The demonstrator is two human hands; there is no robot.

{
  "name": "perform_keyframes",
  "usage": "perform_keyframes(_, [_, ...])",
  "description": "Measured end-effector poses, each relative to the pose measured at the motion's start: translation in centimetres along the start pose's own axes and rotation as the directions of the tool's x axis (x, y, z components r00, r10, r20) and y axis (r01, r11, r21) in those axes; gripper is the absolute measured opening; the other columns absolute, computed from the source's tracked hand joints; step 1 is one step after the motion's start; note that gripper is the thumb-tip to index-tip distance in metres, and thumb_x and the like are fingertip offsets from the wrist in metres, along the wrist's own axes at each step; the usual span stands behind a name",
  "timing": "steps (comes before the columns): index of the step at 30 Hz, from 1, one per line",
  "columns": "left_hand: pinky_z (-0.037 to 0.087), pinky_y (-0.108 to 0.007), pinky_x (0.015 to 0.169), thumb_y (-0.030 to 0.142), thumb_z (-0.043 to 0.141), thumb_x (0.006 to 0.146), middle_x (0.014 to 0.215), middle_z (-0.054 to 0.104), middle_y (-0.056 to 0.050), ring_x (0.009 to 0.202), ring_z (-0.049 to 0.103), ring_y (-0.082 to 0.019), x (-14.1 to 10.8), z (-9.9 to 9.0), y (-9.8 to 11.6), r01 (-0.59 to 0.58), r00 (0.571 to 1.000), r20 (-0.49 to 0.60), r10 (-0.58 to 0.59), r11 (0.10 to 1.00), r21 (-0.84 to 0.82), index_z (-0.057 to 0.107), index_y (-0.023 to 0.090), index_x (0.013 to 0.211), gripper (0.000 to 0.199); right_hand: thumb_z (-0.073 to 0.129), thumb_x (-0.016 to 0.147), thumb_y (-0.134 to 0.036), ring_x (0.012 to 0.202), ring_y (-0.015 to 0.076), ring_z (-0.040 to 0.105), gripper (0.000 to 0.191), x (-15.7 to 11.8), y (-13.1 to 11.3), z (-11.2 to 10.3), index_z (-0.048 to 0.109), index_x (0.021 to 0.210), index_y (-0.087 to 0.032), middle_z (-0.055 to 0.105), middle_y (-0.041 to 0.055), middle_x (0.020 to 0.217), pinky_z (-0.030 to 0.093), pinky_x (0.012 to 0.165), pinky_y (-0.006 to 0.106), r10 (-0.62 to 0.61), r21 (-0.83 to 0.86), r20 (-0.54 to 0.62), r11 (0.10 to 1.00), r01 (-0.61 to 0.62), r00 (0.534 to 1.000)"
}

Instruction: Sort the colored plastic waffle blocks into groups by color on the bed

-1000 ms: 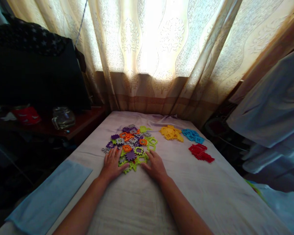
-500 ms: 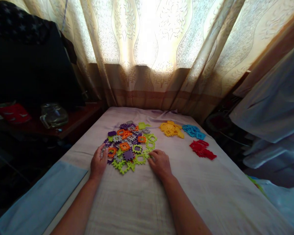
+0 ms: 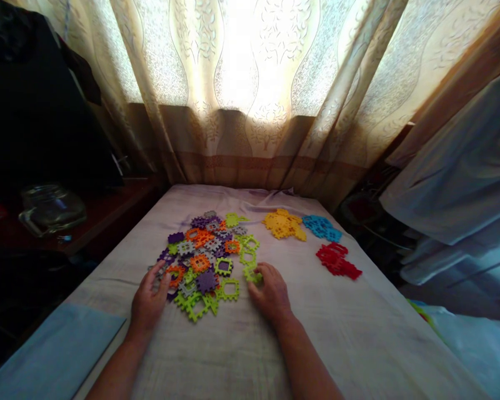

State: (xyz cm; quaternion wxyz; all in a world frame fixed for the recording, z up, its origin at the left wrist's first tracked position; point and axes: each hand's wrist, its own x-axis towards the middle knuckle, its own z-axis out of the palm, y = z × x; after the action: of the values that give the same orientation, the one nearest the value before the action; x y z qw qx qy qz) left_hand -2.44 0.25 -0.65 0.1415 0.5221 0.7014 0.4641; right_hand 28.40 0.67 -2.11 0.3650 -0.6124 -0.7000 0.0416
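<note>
While a light-blue cloth [image 3: 58, 350] lies at the near left, the left hand [image 3: 147, 303], thumb and fingers parted, borders the pile of toothed pieces [image 3: 207, 281] on a pale sheet [image 3: 216, 355]. The right hand [image 3: 271, 293], its fingers bent narrowly, touches a lime-green piece [image 3: 250, 273] at the pile's right edge; whether it grips this piece cannot be told. Mixed purple, grey, orange and lime-green, the pile lies left of centre. To the right are red pieces [image 3: 336, 260], then blue pieces [image 3: 321, 228] beside yellow pieces [image 3: 283, 225]; a patterned curtain [image 3: 229, 133] hangs behind.
</note>
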Motion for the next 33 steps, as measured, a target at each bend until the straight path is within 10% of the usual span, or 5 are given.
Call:
perform_keyframes(8, [0.048,-0.037,0.100,0.055,0.052,0.076,0.128,0.065,-0.007,0.117,0.060,-0.026,0.4,0.5,-0.4,0.068,0.998,0.005,-0.068,0.997,-0.026,0.062,0.024,0.120,0.055,0.055,0.081,-0.027,0.109,0.0263,0.055,0.027,0.6,3.9,-1.0,0.066,0.104,-0.016,0.062,0.0149,0.120,0.042,0.096,0.041,0.149,-0.186,-0.191,0.965,-0.185,0.970])
perform_keyframes(18, [0.050,-0.036,0.097,0.050,0.053,0.077,0.120,0.068,-0.010,0.109,0.064,-0.024,3.2,1.4,-0.2,0.094,0.990,-0.094,-0.108,0.985,-0.148,0.062,0.020,0.117,0.052,0.062,0.083,-0.021,0.127,0.0315,0.045,0.022,3.5,-1.7,0.7,0.072,0.102,-0.024,0.056,0.0133,0.135,0.037,0.100,0.049,0.103,-0.281,0.137,0.958,-0.061,0.985])
perform_keyframes(33, [0.054,-0.035,0.089,0.053,0.055,0.074,0.119,0.068,-0.009,0.103,0.065,-0.024,3.0,1.4,0.3,0.150,0.983,-0.077,-0.165,0.974,-0.169,0.063,0.020,0.117,0.055,0.059,0.079,-0.024,0.123,0.0293,0.049,0.011,4.2,4.7,-2.0,0.070,0.082,-0.021,0.062,0.0124,0.125,0.038,0.099,0.046,0.105,-0.300,-0.080,0.946,-0.125,0.991])
